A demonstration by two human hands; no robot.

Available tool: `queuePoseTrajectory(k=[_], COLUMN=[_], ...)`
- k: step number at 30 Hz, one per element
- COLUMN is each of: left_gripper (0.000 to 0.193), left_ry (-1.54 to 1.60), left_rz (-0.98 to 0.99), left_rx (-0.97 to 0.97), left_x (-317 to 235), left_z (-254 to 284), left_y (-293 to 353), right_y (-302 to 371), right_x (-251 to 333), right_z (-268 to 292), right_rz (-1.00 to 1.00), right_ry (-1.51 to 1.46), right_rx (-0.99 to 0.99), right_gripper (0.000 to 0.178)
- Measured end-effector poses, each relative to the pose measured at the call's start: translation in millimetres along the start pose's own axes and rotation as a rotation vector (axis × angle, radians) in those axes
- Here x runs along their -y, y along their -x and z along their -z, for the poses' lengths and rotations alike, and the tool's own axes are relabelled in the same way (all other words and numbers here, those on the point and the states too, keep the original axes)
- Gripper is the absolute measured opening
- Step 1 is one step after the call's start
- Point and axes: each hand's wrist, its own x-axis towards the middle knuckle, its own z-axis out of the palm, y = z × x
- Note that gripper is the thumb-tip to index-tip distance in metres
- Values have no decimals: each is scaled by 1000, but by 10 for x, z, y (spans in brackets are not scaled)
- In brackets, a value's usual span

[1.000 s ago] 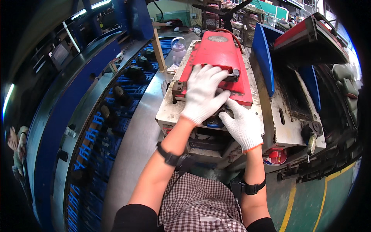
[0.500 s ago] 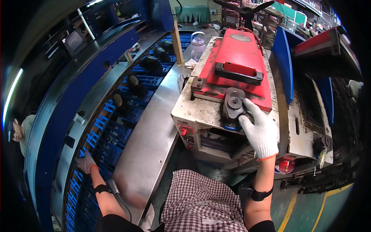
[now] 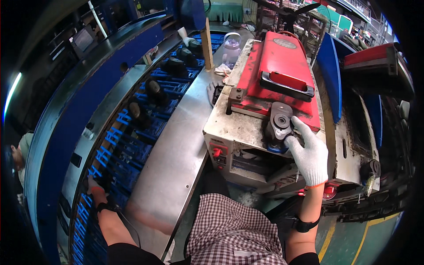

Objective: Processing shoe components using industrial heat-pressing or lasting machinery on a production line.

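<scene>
My right hand (image 3: 310, 157), in a white knitted glove with an orange cuff, is at the front of a red-lidded machine (image 3: 282, 59). Its thumb and forefinger grip the right edge of a dark latch-like block (image 3: 281, 121) with a round hub, below the lid's black handle (image 3: 287, 86). The other fingers are hidden. At far left, my left hand (image 3: 92, 185) reaches in among the blue bars of a conveyor (image 3: 110, 143); its fingers are too dark to make out. Several dark shoe-like pieces (image 3: 155, 89) lie farther along the bars.
A bare metal ledge (image 3: 165, 172) runs between conveyor and machine. On it stand a wooden post (image 3: 206, 46) and a pale lilac jug (image 3: 231, 48). Another red-lidded machine (image 3: 369, 55) is at right, a fan (image 3: 289, 15) behind. A person (image 3: 22, 154) is at far left.
The view has shifted, so the machine sits slightly farther right. My right hand stays on the dark block. My left hand has sunk deeper among the bars. A pale shape has appeared at the conveyor's far end.
</scene>
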Motion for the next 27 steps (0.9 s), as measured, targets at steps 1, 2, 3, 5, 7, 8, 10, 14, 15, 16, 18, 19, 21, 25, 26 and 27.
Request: queuePoseTrajectory(k=[1,2,3,5,7,8,10,14,15,16,18,19,21,25,26,27], left_gripper=[70,70,65,61,42,42,42,56,61,66,78,86,93,103,103,101], left_ry=[3,1,-13,-27,172,113,195,528,565,579,610,606,567,504,545,509], left_rz=[-69,-72,-5,55,239,232,211,363,394,375,266,256,176,280,284,416], left_rx=[169,166,261,352,587,575,601,873,1068,1080,1238,1406,1604,1835,1947,2017], left_x=[44,79,87,142,119,241,316,191,167,114,18,-10,-92,-111,-90,-67], left_z=[68,123,202,435,724,606,786,1078,1155,1150,1108,1062,914,658,605,614], left_y=[-100,-191,-260,-345,-359,6,460,1446,1665,2049,2720,2951,3512,4678,5041,5301], right_y=[0,5,-10,-22,-42,-11,-14,-40,-40,-29,12,63,226,666,730,786], right_x=[-6,-23,-11,15,5,6,-44,8,-19,-75,-35,87,281,390,407,420], right_z=[4,0,6,41,29,18,-10,49,39,-6,29,80,94,216,211,224], right_rz=[9,2,2,1,2,-18,2,-58,-54,18,96,205,409,427,329,221], right_ry=[9,16,9,85,59,104,89,69,58,12,-47,0,-21,-583,-761,-944], right_rx=[-15,-18,-16,1,14,18,7,63,62,1,-67,-146,-310,143,299,437], right_gripper=[51,51,51,52,53,53,53,51,51,51,50,51,55,85,94,105])
